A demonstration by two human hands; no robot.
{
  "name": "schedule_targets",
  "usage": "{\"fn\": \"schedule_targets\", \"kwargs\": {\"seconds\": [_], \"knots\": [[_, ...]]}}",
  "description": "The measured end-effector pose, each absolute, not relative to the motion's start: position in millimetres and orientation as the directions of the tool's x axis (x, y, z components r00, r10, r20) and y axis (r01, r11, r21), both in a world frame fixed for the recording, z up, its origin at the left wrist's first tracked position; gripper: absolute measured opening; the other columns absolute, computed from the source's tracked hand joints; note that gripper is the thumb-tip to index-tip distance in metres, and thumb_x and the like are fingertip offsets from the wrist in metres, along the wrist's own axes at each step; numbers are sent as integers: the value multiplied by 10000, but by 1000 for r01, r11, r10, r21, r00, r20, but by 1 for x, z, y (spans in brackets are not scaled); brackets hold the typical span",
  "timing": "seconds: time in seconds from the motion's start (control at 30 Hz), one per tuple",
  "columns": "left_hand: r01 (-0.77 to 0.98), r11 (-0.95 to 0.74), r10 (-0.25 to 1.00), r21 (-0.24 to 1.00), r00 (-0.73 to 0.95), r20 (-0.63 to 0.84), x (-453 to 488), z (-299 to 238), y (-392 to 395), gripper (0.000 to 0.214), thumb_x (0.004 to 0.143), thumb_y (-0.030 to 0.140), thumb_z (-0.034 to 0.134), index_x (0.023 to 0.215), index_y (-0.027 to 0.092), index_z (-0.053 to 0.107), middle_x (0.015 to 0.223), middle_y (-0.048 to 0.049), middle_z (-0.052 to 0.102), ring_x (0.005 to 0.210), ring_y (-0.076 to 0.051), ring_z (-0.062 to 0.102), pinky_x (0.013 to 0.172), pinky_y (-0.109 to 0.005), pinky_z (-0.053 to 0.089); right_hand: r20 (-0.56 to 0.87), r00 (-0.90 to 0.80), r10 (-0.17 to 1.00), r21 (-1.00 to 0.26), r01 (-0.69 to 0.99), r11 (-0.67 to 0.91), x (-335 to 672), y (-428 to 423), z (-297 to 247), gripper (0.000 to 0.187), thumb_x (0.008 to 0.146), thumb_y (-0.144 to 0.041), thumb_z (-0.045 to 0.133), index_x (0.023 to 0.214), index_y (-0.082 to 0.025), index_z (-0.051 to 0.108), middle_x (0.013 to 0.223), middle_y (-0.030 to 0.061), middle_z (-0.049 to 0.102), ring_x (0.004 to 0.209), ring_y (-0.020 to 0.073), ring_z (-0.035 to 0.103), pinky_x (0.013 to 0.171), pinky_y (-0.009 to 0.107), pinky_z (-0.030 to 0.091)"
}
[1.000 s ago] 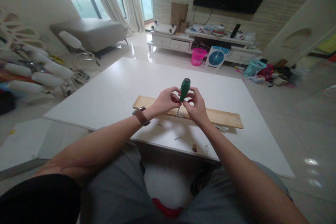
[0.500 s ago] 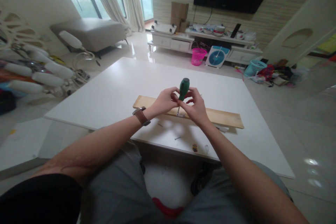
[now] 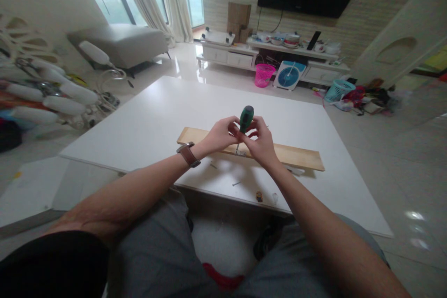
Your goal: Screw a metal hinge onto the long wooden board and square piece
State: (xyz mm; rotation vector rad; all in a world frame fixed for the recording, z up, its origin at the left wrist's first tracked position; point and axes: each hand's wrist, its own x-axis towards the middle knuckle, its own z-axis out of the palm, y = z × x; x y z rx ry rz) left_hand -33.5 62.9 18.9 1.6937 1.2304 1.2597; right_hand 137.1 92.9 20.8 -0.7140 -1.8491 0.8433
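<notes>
Both hands (image 3: pixel 223 132) pinch a bulbous green-handled screwdriver (image 3: pixel 246 118) over a long, narrow wooden board (image 3: pixel 299 156).

Worktop (image 3: pixel 139 116) broad, white, smooth. Wooden board (image 3: pixel 296 155) runs left to right across near half, right end slightly nearer. White object (image 3: pixel 296 171), partly hidden, by its near edge. Toward worktop's near edge: slim screw (image 3: pixel 236 184); right of it, small yellow-and-dark figure (image 3: pixel 259 196), then clear item (image 3: pixel 275 198).
</notes>
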Motion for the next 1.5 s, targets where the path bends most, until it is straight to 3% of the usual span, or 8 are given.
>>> {"fn": "schedule_targets", "kwargs": {"seconds": [0.43,0.83,1.2,1.5], "knots": [[216,-278,961,936,70,269,-33,21,61,426,684,159,796,1087,155,659,735,-8,726,697,-173,708,662,-256,539,493,-397,774,-828,59,557,138,89,22,408,817,-230,663,1205,-278,547,1020,23,756,973,228,714,721,341,535],[273,-328,945,904,83,317,-33,18,63,323,690,116,735,1007,147,680,757,-6,708,706,-159,679,651,-246,517,510,-377,773,-799,125,588,136,91,21,339,839,-373,739,1108,-275,558,892,-8,681,831,196,670,645,310,513],[163,-287,956,944,106,272,-32,21,61,427,692,170,785,1090,168,629,733,0,720,703,-170,712,668,-246,524,495,-385,779,-820,89,565,138,89,22,381,810,-254,669,1170,-271,548,952,15,751,935,228,711,703,337,528],[363,-321,946,875,162,280,-37,18,65,405,667,54,658,1060,153,652,833,-23,720,758,-181,699,662,-253,523,525,-362,770,-794,116,596,137,91,21,329,822,-309,742,1094,-274,560,873,-18,680,812,193,668,658,317,516]]}}
